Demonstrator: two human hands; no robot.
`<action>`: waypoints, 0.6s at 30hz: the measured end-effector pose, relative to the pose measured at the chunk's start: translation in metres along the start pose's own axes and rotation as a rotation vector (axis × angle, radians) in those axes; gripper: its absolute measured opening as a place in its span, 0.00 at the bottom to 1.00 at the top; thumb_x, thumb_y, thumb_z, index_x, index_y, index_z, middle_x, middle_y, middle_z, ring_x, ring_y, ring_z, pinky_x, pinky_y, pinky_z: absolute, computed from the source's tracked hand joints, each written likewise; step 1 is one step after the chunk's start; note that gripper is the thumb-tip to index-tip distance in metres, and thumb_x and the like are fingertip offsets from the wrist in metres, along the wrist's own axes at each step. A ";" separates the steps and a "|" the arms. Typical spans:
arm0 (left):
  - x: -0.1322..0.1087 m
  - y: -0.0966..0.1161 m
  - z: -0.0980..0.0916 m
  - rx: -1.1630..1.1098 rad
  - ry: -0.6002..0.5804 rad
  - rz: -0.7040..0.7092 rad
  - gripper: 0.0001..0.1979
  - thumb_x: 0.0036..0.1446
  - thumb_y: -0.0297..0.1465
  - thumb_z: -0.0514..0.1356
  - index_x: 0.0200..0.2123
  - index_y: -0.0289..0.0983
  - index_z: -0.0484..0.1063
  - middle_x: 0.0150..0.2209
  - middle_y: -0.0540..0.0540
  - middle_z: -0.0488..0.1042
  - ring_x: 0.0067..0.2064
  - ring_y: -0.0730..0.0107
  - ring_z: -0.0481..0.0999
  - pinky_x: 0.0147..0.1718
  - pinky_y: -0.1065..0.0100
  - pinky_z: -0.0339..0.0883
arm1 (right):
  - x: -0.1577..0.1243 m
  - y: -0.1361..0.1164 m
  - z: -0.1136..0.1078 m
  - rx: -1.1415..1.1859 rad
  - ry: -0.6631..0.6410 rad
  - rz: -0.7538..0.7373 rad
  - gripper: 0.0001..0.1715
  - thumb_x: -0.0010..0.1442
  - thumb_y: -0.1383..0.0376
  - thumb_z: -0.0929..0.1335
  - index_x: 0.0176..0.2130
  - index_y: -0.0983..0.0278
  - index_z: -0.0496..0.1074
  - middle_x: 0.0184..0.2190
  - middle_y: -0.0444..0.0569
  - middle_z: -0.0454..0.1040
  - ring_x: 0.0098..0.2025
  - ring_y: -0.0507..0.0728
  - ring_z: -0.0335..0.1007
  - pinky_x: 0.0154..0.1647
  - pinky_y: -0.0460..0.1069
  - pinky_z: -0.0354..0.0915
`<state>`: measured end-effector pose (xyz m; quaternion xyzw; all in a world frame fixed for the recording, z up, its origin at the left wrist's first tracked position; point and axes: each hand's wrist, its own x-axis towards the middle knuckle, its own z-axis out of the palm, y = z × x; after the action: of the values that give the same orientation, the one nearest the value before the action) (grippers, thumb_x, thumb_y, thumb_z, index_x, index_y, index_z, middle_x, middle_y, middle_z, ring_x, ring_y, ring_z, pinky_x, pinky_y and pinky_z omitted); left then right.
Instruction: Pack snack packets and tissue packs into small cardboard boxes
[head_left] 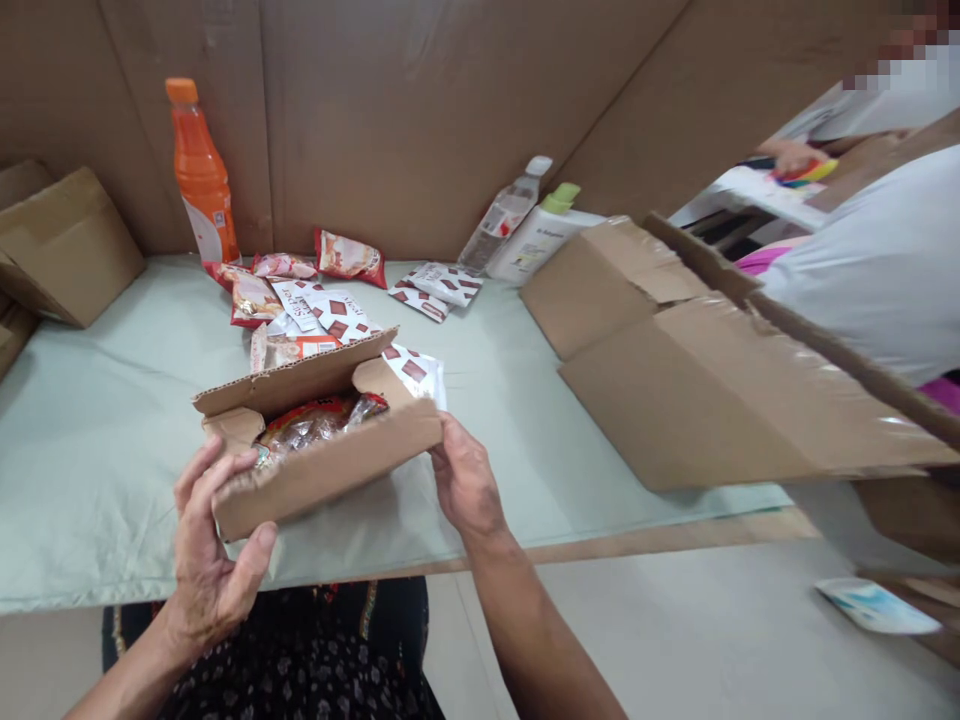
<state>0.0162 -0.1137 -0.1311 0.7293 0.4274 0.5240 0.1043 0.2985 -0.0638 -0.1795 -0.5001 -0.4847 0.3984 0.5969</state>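
Note:
A small cardboard box with raised flaps is between my hands, tilted at the table's near edge. Inside it lie shiny clear and red plastic-wrapped packets. My left hand grips the box's left end, its thumb at the near wall and fingers around the corner. My right hand pinches the right near corner; some of its fingers are hidden behind the cardboard. Just beyond the box are white sachets with brown squares, red snack packets and an orange-and-white packet.
An orange drink bottle stands at the back left, near cardboard boxes. A clear bottle and a white bottle with green cap lean at the back. A large open carton sits right, beside another person.

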 end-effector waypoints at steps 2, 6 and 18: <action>-0.001 -0.001 0.002 -0.053 0.007 -0.017 0.37 0.66 0.27 0.63 0.75 0.47 0.56 0.59 0.41 0.76 0.72 0.52 0.64 0.71 0.43 0.59 | -0.004 -0.001 -0.009 -0.056 -0.022 0.005 0.32 0.71 0.40 0.62 0.52 0.59 0.80 0.51 0.53 0.83 0.56 0.65 0.78 0.58 0.61 0.73; -0.003 -0.003 0.001 -0.102 0.002 -0.056 0.42 0.65 0.27 0.64 0.77 0.46 0.50 0.59 0.40 0.77 0.70 0.51 0.67 0.70 0.40 0.58 | -0.004 -0.010 -0.032 -0.238 0.003 0.004 0.26 0.70 0.43 0.66 0.52 0.57 0.81 0.52 0.51 0.83 0.55 0.64 0.78 0.59 0.61 0.71; 0.021 0.003 -0.007 0.023 -0.040 -0.055 0.36 0.65 0.29 0.64 0.73 0.47 0.58 0.48 0.45 0.82 0.55 0.53 0.78 0.60 0.44 0.67 | -0.002 0.052 -0.049 -1.134 -0.096 -0.212 0.21 0.68 0.55 0.64 0.53 0.61 0.78 0.55 0.61 0.80 0.55 0.70 0.74 0.51 0.63 0.69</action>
<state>0.0138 -0.1020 -0.1120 0.7288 0.4512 0.5013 0.1186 0.3460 -0.0669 -0.2324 -0.6718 -0.6964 0.0366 0.2496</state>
